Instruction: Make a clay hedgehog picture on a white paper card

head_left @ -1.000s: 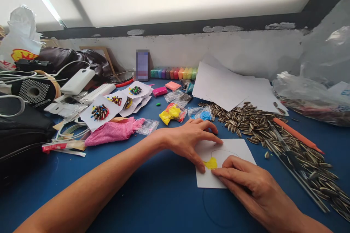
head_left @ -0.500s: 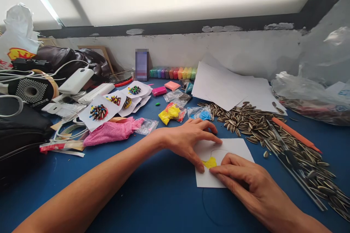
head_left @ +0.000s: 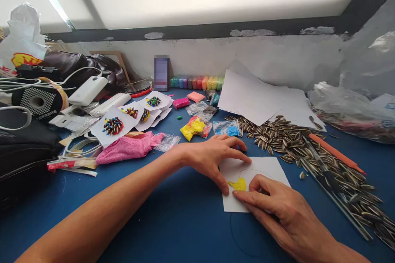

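Note:
On a small white sheet of paper (head_left: 268, 166) with a thin drawn curve lies a flattened patch of yellow modelling clay (head_left: 239, 184). My left hand (head_left: 212, 158) is spread over the sheet's left side, thumb beside the clay and fingertips near the top edge. Against the clay's lower edge rests the fingertip of my right hand (head_left: 277, 203), its other fingers folded in close together. Part of the paper is hidden under this hand. More yellow clay (head_left: 193, 128) sits on wrapping behind my left hand, near blue clay (head_left: 232, 130) in clear plastic.
Striped sunflower seeds (head_left: 286, 139) are heaped at the right, with an orange pen (head_left: 336, 154) and a clear-barrelled tool. White sheets (head_left: 247, 98) lie behind them. Seed-and-clay pieces on paper (head_left: 101, 133), a pink cloth (head_left: 128, 148), cables and bags crowd the left. A phone (head_left: 161, 73) stands behind.
My right fingertip has shifted slightly left along the clay's lower edge. My left hand stays in about the same place on the paper. The whole view has shifted a little.

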A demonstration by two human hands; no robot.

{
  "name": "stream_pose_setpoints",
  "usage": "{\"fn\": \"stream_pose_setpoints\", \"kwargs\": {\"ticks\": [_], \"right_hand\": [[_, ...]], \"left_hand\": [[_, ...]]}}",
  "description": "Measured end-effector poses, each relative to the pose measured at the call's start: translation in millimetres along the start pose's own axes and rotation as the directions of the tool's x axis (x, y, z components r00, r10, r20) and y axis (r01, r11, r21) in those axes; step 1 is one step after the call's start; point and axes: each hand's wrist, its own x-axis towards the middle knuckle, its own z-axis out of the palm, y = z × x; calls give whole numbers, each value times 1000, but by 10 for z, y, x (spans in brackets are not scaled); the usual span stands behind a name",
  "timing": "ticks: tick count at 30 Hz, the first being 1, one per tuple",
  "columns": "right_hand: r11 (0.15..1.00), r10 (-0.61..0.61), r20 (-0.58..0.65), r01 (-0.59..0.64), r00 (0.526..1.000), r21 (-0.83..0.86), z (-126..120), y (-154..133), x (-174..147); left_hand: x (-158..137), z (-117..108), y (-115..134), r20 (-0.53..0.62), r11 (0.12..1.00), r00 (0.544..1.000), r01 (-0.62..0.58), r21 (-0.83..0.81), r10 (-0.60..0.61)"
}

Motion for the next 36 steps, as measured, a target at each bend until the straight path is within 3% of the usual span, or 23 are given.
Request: {"fn": "stream_pose_setpoints", "kwargs": {"ticks": [5,10,14,21,26,30,34,36], "right_hand": [[962,125,31,-129,992,241,-60,32,7],[932,201,-96,-160,975,326,-117,65,12],[957,117,-49,-100,992,272,-106,39,-7],[988,-154,-77,153,985,-17,-47,74,-99],[975,-221,-33,219,975,-46,-124,69,-97],[949,-291,43,294,956,-110,-206,23,-101],[932,-313,-52,296,948,-209,-214,21,-73],[923,-310,-40,291,950,-250,-200,17,-38]], "left_hand": [[4,-1,1,-1,1000,1000,7,0,-7],[0,-1,2,-7,1000,1000,6,-1,-6],[4,7,-1,-13,1000,1000,-5,0,5],[62,52,-29,-103,1000,994,21,12,-20],[57,43,-59,-125,995,992,-28,-93,16],[94,91,-62,-202,995,979,4,-104,-25],[142,155,-52,-263,997,964,17,-70,-35],[153,172,-49,-277,998,960,27,-53,-40]]}}
